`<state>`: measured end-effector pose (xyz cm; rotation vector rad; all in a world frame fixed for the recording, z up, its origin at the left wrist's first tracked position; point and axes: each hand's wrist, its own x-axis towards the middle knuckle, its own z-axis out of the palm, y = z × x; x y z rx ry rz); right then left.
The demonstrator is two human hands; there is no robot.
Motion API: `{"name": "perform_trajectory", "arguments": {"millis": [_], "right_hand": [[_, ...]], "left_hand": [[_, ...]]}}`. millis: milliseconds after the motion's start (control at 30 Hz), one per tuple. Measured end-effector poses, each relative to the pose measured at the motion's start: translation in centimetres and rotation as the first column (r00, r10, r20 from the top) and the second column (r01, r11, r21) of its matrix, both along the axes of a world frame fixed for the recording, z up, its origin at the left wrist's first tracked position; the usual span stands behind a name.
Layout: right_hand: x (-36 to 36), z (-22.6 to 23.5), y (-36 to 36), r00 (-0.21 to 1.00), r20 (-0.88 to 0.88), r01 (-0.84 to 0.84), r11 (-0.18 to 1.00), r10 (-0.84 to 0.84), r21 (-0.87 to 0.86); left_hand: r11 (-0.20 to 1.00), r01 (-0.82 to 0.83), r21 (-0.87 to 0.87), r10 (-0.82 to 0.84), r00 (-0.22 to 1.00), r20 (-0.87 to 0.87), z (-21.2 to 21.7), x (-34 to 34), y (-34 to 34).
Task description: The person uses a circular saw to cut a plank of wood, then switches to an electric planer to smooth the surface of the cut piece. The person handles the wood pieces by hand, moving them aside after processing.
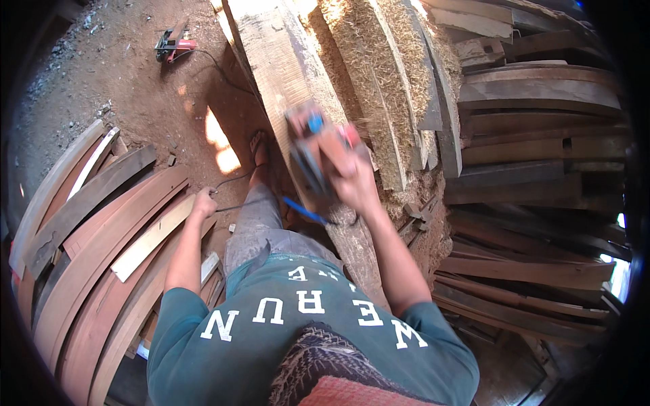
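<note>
My right hand [355, 184] is wrapped round the handle of an electric hand planer [315, 145], which is smeared by motion. The planer rests on a long pale timber beam [274, 64] that runs away from me. Low on my left, my left hand [204, 201] is closed round a dark power cord [237, 204], held off to the side. A blue length of cable [302, 210] hangs just behind the planer.
Wood shavings [369, 74] cover more boards right of the beam. Curved planks lie stacked at the left [115, 250] and right [542, 95]. A red power tool [177, 47] with a cord sits on the dirt floor [128, 81]. My bare foot [258, 147] stands beside the beam.
</note>
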<state>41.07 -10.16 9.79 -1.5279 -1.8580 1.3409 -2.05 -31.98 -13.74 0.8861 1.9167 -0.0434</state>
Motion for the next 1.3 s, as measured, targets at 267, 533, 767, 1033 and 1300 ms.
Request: {"name": "perform_trajectory", "arguments": {"millis": [267,533,767,1033,1300], "right_hand": [[8.5,0.7,-14.5,0.973,0.089,0.230,0.949,-0.215,-0.217],[-5.2,-0.6,8.4,0.997,0.006,0.083,0.996,-0.083,0.025],[-20.0,0.7,29.5,0.996,0.093,-0.002,0.993,-0.009,0.117],[-31.5,-0.3,48.7,0.944,0.329,-0.074,0.983,0.015,0.166],[-32.0,-2.7,48.3,0.949,0.284,-0.194,0.964,0.137,0.183]], "left_hand": [[0.488,-0.812,0.320,0.604,0.579,0.548,8.7,5.0,10.0],[0.605,-0.776,0.177,0.678,0.619,0.396,11.2,8.4,12.6],[0.976,0.057,-0.212,0.112,0.700,0.705,16.1,20.6,11.9],[0.935,0.299,-0.192,-0.082,0.708,0.702,15.7,21.3,16.4],[0.943,0.294,-0.159,-0.118,0.738,0.665,16.0,21.7,17.0]]}}
